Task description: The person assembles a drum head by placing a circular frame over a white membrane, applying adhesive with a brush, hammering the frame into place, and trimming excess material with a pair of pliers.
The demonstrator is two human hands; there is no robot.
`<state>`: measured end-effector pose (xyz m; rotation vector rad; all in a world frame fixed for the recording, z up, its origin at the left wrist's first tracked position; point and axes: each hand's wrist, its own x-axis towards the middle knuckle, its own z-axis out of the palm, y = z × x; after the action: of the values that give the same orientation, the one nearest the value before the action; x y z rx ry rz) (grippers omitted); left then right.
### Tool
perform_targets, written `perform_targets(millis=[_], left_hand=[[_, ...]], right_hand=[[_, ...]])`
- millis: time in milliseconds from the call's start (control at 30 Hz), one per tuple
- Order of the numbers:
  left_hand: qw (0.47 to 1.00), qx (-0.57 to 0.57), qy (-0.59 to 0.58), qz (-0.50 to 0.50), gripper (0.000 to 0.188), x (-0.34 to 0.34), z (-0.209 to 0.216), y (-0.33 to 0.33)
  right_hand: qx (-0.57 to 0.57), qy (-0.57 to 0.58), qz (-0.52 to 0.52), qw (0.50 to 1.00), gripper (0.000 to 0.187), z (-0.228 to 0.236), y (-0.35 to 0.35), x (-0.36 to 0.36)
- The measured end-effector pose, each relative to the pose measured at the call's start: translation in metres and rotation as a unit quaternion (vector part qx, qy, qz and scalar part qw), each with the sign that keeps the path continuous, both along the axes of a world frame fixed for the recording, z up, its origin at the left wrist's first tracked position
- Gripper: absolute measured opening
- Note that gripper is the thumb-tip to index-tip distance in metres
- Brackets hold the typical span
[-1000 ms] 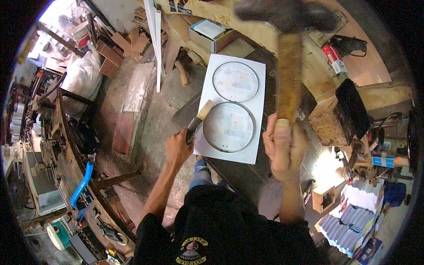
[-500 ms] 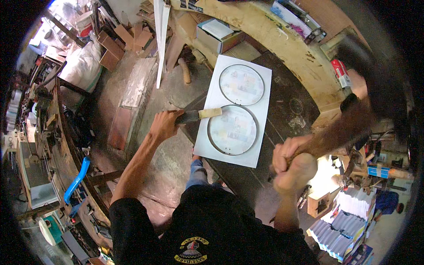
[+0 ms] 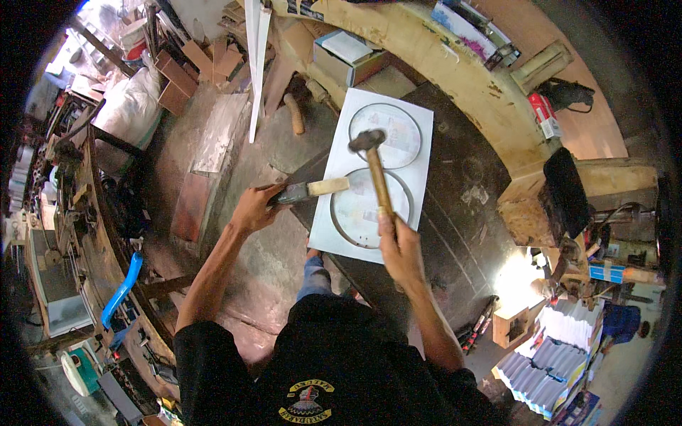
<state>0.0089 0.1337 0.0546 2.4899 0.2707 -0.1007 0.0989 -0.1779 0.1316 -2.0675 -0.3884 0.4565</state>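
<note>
My right hand (image 3: 401,248) grips the wooden handle of a hammer (image 3: 378,174), whose dark head is over the lower part of the upper ring. In my left hand (image 3: 257,207) is a dark tool with a pale, block-like end (image 3: 328,186); that end reaches over the upper left edge of the lower ring. A white sheet or board (image 3: 339,150) lies tilted on a dark table. Two thin round rings, an upper ring (image 3: 420,138) and a lower ring (image 3: 412,206), sit on it, with faint coloured print inside. Whether hammer and tool touch anything is unclear.
The dark table (image 3: 455,234) extends right of the sheet. Behind it curves a worn, cream-coloured frame (image 3: 469,85), with an open box (image 3: 348,57) near its left. A blue curved piece (image 3: 122,291) hangs at the left bench. Stacked packs (image 3: 547,369) stand at lower right.
The hammer has swung down and left from the far right to above the rings, and my right hand came with it. The left-hand tool has shifted slightly left.
</note>
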Motion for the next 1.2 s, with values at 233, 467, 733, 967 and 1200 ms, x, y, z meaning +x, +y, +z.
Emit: perform_targets(millis=[233, 467, 733, 967, 1200], left_hand=[[0.999, 0.019, 0.026, -0.025, 0.054, -0.037, -0.023, 0.000], [0.992, 0.026, 0.127, -0.007, 0.056, -0.030, -0.005, -0.009], [0.991, 0.083, -0.102, -0.009, 0.056, -0.070, -0.021, -0.030], [0.999, 0.039, -0.017, 0.002, 0.053, -0.082, -0.034, -0.034], [0.999, 0.053, -0.011, -0.006, 0.049, -0.081, -0.031, -0.041]], right_hand=[[0.110, -0.182, 0.013, 0.977, 0.026, 0.044, -0.034, -0.029], [-0.144, -0.030, 0.110, 0.983, 0.032, -0.064, -0.011, -0.055], [-0.017, 0.088, -0.021, 0.996, 0.036, 0.019, -0.039, -0.028], [0.208, -0.089, 0.020, 0.974, 0.026, 0.027, -0.066, -0.054], [-0.135, -0.014, 0.167, 0.977, 0.028, -0.058, -0.032, -0.087]])
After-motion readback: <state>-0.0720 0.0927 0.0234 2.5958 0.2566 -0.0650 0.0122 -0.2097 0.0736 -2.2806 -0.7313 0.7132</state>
